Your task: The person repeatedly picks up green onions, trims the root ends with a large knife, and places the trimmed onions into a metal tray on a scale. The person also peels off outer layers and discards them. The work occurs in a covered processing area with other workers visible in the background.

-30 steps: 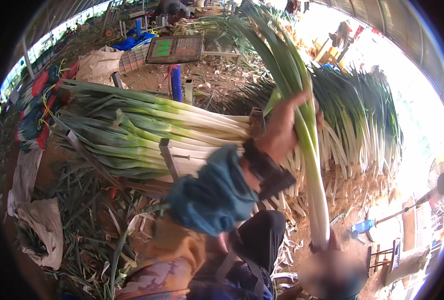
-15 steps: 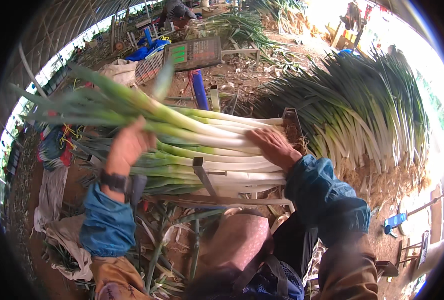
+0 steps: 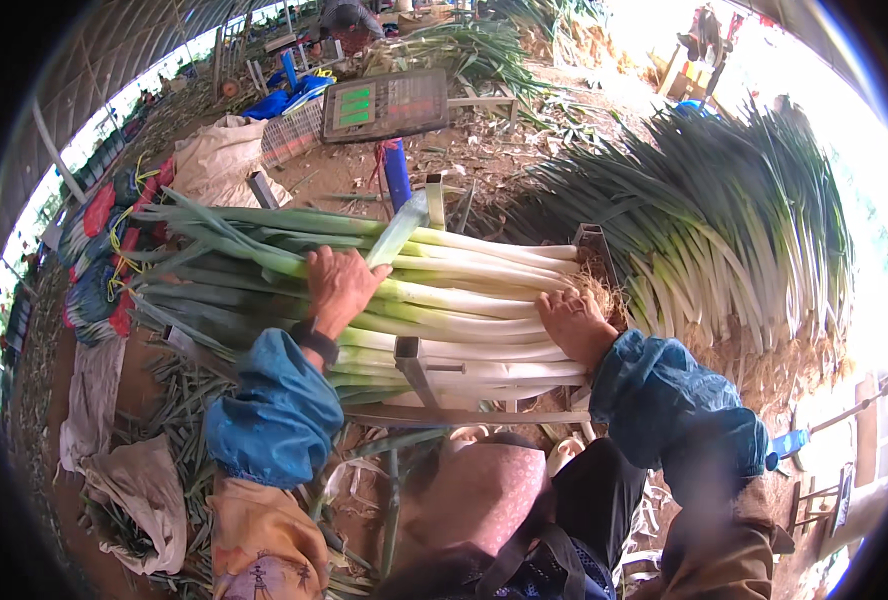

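Note:
A thick pile of long green onions (image 3: 464, 292) lies crosswise in a metal rack, white stalks and roots to the right, green leaves to the left. My left hand (image 3: 342, 288) is closed over onions on top, where the stalks turn green. Beside its thumb, one broad leaf (image 3: 402, 228) sticks up. At the root end my right hand (image 3: 576, 325) rests with bent fingers round the white stalks; its fingertips are partly hidden among them. Upright square metal posts (image 3: 416, 370) hold the pile on the near side.
Beyond the rack stands a scale (image 3: 384, 105) with a lit green display. A large heap of green onions (image 3: 734, 230) stands at the right. Bundled onions (image 3: 99, 260) and a pale sack (image 3: 144, 500) are at the left. Far back, a person (image 3: 349, 22) bends down.
The onions held up in my left hand have come down onto the pile. My left hand has moved right along the leaves, and my right hand slightly right and lower toward the roots.

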### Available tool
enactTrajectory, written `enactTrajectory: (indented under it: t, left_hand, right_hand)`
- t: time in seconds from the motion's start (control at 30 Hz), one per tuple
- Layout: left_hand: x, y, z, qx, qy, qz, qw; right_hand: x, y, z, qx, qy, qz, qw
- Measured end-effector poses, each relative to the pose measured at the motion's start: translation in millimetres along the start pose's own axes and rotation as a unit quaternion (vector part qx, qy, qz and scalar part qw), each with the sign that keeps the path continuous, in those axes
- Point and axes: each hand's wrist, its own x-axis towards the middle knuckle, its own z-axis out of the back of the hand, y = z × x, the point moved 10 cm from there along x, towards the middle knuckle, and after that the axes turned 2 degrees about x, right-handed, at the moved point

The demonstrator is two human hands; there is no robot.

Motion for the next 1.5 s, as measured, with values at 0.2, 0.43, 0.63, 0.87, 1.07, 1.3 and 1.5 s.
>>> enactTrajectory:
  t: [0.2,0.43,0.63,0.87,1.07,1.3,1.5]
  left_hand:
    - [-0.3,6.7,-7.0,-0.05,-0.052,-0.019,0.997]
    - [11.2,47.4,-20.3,-0.408,-0.082,0.028,0.909]
    - [3.2,59.3,-22.8,-0.55,-0.102,0.012,0.829]
    - [-11.9,61.3,-2.5,-0.664,-0.122,0.009,0.738]
    - [12.2,137.4,17.8,-0.874,-0.144,0.07,0.459]
    - [-66.6,370.1,175.2,-0.517,-0.282,-0.049,0.807]
    - [-349.5,565.3,166.4,-0.415,-0.431,0.163,0.785]
  right_hand:
    - [28.9,35.8,59.4,0.228,-0.074,0.104,0.965]
    - [37.3,85.0,38.1,0.286,-0.217,0.012,0.933]
    - [46.5,79.2,21.2,0.332,-0.151,0.014,0.931]
    - [47.1,79.6,24.0,0.334,-0.097,0.009,0.938]
    - [50.9,76.3,15.9,0.362,-0.027,-0.003,0.932]
    - [67.1,69.6,2.4,0.413,-0.015,-0.003,0.911]
    - [84.0,51.0,24.3,0.44,-0.106,0.002,0.892]
